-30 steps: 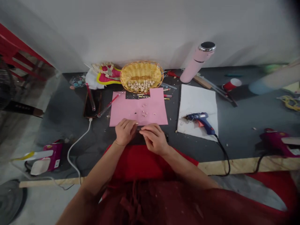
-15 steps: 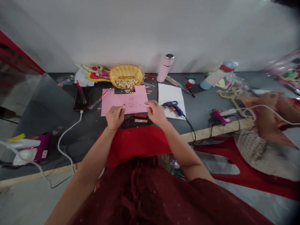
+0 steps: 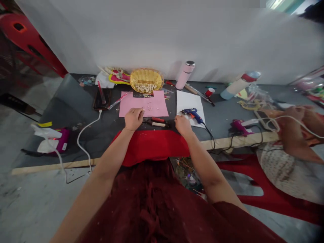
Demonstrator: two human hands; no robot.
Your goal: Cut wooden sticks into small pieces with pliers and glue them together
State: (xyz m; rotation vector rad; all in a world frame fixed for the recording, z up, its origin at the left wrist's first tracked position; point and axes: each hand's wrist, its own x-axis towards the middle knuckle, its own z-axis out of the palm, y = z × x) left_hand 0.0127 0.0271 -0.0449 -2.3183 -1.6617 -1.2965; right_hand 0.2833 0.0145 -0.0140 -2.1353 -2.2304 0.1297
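My left hand [image 3: 134, 118] is pinched over the lower edge of the pink paper [image 3: 125, 105], its fingertips on a tiny pale piece too small to name. Several small pale bits [image 3: 150, 106] lie on that paper. Near the lower left corner of the white sheet [image 3: 184, 98] is my right hand [image 3: 182, 124], fingers curled together; what they hold, if anything, is hidden. A blue glue gun [image 3: 193, 114] rests on the white sheet, just beyond the right hand. Between my hands lie pliers with a red and a pale handle [image 3: 159, 123].
Behind the paper stands a wicker basket [image 3: 146, 76] of small beads. A pink flask [image 3: 185, 75] and a pale bottle [image 3: 239, 86] are near the wall. A phone [image 3: 102, 100] with a white cable lies left. Another person's hands [image 3: 301, 116] are at the right.
My right hand has moved away from the pink paper to the white sheet's near corner. My left hand stays pinched by the pink paper. The camera view has shifted, showing more at the left.
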